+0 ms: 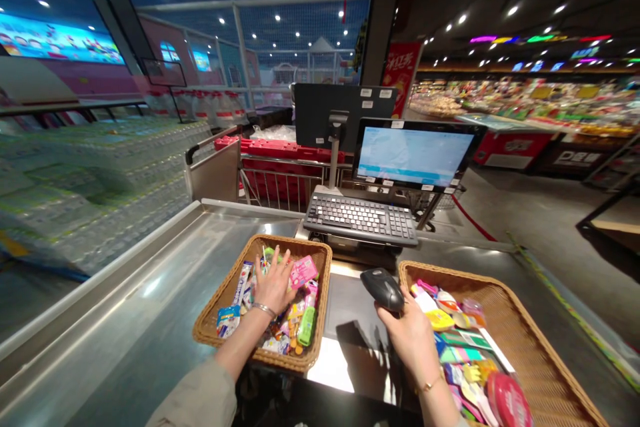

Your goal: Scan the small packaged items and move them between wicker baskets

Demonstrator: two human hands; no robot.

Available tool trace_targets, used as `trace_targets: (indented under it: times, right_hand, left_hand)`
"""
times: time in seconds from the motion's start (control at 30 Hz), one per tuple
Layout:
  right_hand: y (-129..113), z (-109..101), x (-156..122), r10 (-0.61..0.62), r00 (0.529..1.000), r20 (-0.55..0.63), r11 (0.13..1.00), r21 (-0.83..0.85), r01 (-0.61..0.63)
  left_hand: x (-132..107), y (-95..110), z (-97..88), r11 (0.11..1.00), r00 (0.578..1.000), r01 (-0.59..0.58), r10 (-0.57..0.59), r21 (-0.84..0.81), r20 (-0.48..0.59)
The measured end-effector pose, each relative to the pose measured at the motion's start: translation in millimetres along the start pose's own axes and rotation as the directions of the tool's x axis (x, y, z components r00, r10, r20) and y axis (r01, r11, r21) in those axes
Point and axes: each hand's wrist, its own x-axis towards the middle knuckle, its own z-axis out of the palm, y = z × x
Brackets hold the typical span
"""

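Note:
My left hand [273, 281] reaches into a wicker basket [324, 293] of small packaged sweets, its fingers spread over the packs. A pink packet [304, 271] lies at its fingertips on the right. Also in that basket are a green item [307, 325] and a blue packet [228, 320]. My right hand [410, 328] is wrapped round a black handheld barcode scanner [383, 289], held over the counter between two baskets. Beside that hand stands a second wicker basket [540, 347]. It holds colourful packages, among them a round red container [509, 399] and a yellow packet [440, 319].
A black keyboard [360, 217] sits behind the baskets, below a lit monitor [415, 155] and a second screen [320, 117] seen from behind. Metal counter [150, 300] extends left with a raised edge. Stacked bottle packs [100, 177] stand farther left, and a cart [285, 180] is behind.

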Motion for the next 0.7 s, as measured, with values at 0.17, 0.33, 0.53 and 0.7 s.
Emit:
trace_targets:
  times: [0.17,0.33,0.53,0.7]
  right_hand:
    - [0.5,1.3,-0.6,0.023,0.999,0.037,1.0,0.011,-0.023]
    - [0.4,0.8,-0.8,0.028,0.999,0.037,1.0,-0.001,-0.028]
    - [0.9,2.0,-2.3,0.028,0.997,0.076,0.999,-0.044,-0.024]
    - [-0.7,4.1,-5.5,-0.012,0.995,0.099,0.997,-0.076,0.02]
  left_hand:
    - [3.9,16.7,-7.6,0.997,0.997,-0.028,0.023,-0.07,-0.076]
    - [6.9,25.5,-7.9,0.993,0.99,-0.077,0.065,-0.09,-0.128]
    - [8.5,38.9,-8.0,0.989,0.98,-0.124,0.108,-0.085,-0.167]
    - [8.6,48.8,-6.1,0.986,0.976,-0.149,0.135,-0.07,-0.172]
